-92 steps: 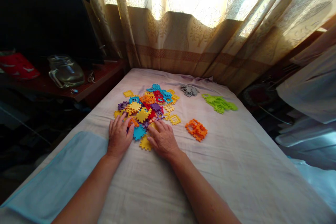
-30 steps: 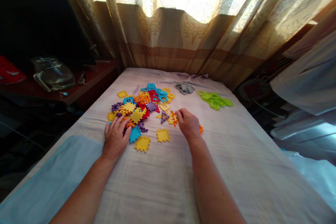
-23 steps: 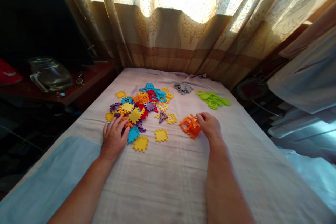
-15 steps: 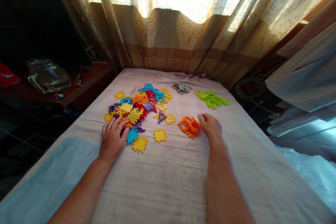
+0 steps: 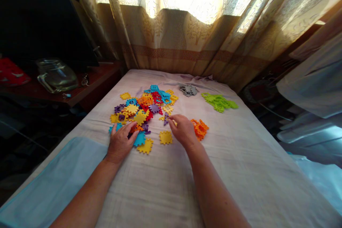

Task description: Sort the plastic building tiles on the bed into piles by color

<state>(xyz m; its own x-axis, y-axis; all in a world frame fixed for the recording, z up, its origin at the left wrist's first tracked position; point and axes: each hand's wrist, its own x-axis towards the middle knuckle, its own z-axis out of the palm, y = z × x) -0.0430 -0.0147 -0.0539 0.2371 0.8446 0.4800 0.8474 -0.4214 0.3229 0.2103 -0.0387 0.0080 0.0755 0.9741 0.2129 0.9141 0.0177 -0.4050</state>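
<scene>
A pale blue cloth (image 5: 58, 174) lies on a light sheet (image 5: 149, 185), its corner reaching near the left wrist. Next to it, a person's left hand (image 5: 122, 142) rests on the near edge of a mixed pile (image 5: 141, 117) of toothed plastic pieces, fingers parted and clasping nothing visible; a careless sweep there could topple the loosely stacked top pieces (they lean at all angles). A yellow square (image 5: 166, 137) sits apart on the sheet, with a purple triangle (image 5: 166, 118) behind it, near the right hand (image 5: 183, 130). That hand's fingers are bent toward the thumb; whether they grip anything cannot be told. A grey pile (image 5: 188, 90) lies farther back. Just beyond the right wrist, an orange pile (image 5: 201, 129) could be knocked by the forearm and scattered toward the green pile (image 5: 219, 102), mixing colours.
</scene>
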